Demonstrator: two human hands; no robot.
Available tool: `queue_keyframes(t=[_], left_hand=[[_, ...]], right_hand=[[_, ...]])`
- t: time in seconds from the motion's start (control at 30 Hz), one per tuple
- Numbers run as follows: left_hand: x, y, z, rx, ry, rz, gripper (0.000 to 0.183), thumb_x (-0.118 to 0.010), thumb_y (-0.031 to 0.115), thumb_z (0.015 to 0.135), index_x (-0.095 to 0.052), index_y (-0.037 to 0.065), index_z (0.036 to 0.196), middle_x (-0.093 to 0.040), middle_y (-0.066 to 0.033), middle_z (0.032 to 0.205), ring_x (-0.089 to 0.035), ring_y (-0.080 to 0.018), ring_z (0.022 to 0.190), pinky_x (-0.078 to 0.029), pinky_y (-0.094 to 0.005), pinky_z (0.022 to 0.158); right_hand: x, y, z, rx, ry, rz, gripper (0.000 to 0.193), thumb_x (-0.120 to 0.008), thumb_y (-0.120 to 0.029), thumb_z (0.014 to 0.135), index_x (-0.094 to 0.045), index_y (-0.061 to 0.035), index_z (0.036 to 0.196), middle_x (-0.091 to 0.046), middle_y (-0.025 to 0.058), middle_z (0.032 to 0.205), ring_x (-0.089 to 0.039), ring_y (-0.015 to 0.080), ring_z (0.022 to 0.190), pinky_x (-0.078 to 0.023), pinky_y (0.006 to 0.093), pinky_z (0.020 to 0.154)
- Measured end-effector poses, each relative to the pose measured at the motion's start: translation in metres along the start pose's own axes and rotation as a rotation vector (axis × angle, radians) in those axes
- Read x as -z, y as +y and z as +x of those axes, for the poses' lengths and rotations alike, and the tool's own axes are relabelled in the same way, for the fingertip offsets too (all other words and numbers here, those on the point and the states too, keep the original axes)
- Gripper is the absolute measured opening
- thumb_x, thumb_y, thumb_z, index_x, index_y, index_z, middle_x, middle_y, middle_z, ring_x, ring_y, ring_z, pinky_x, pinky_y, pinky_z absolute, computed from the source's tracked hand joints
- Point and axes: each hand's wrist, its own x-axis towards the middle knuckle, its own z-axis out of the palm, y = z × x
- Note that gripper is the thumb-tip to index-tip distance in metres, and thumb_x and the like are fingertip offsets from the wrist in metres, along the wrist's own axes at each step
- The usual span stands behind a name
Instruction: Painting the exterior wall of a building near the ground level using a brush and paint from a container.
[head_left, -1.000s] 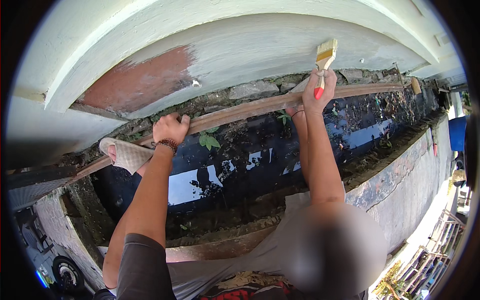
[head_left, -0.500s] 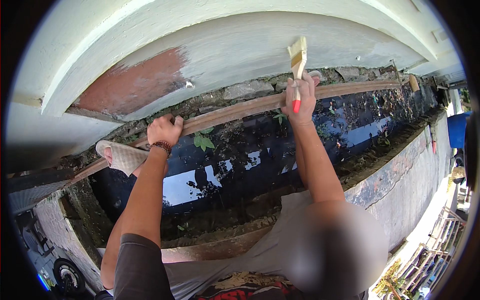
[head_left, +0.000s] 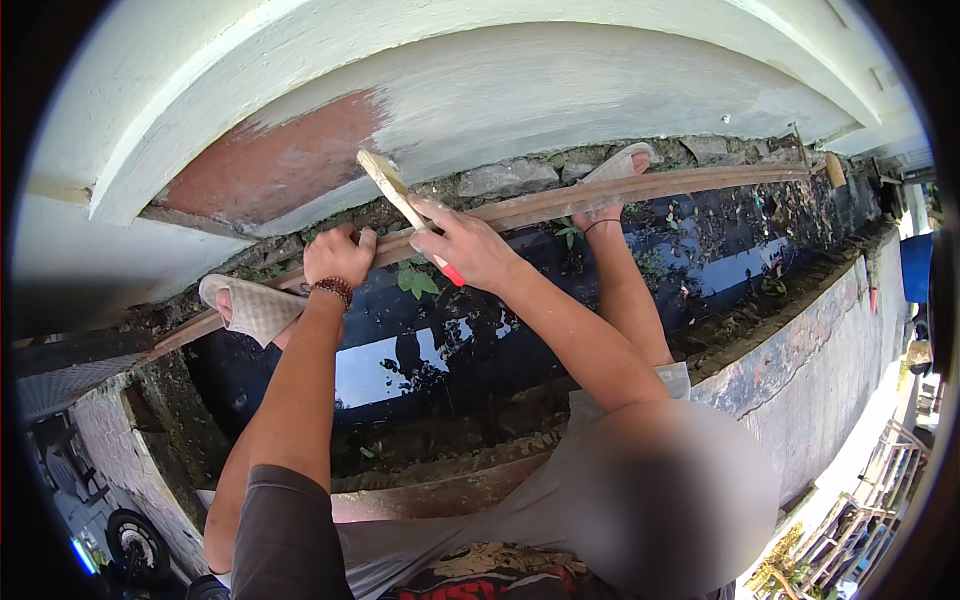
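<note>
My left hand (head_left: 338, 256) is closed over a long brown wooden rail (head_left: 700, 182) that runs across in front of the wall. In my right hand (head_left: 468, 247) is a flat paintbrush (head_left: 394, 190) with pale, paint-loaded bristles and a red handle end. The brush points up and to the left. Its bristle tip is at the lower part of the wall (head_left: 520, 85); whether it touches cannot be told. That wall panel is mostly pale, whitish paint, with a bare reddish-brown patch (head_left: 270, 165) left of the brush.
Below the rail lies a channel of dark water (head_left: 480, 320) with leaves and small plants. My slippered feet stand at a stone ledge (head_left: 508, 178). A low concrete wall (head_left: 810, 350) bounds the channel at right, near a blue container (head_left: 917, 268). A wheel (head_left: 138, 545) shows lower left.
My right hand has swung left and lower with the paintbrush, from the upper middle of the wall to beside the reddish patch. My left hand keeps its hold on the rail.
</note>
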Motion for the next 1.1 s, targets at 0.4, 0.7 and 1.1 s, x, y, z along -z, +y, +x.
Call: queue_keyframes(t=[0.4,0.7,1.1], left_hand=[[0.004,-0.008,0.004,-0.044,-0.07,-0.057,0.044,-0.052,0.046,0.084,-0.074,0.009,0.088,-0.071,-0.0203,0.085,-0.069,-0.0362,0.087,-0.047,-0.0474,0.094],[0.007,-0.059,0.005,0.03,-0.157,-0.023,0.04,-0.052,0.043,0.086,-0.073,0.012,0.099,-0.071,-0.0211,0.1,-0.066,-0.0368,0.102,-0.042,-0.0522,0.101],[0.015,-0.054,0.006,0.071,-0.159,-0.015,0.044,-0.053,0.046,0.084,-0.075,0.011,0.099,-0.072,-0.0178,0.1,-0.068,-0.0313,0.1,-0.04,-0.0508,0.103]], right_hand=[[0.032,0.038,-0.006,-0.43,0.552,-0.454,0.015,-0.066,-0.003,0.086,-0.056,-0.003,0.097,-0.051,0.0245,0.117,-0.061,0.0421,0.092,-0.053,0.0467,0.074],[-0.072,-0.045,0.051,-0.162,0.167,0.078,0.02,-0.068,-0.006,0.082,-0.059,-0.0068,0.1,-0.055,0.0268,0.128,-0.061,0.0438,0.108,-0.057,0.0452,0.083],[-0.04,-0.015,0.019,-0.486,0.41,-0.377,0.019,-0.064,-0.002,0.082,-0.056,-0.0015,0.099,-0.058,0.0223,0.103,-0.06,0.0421,0.089,-0.051,0.0483,0.078]])
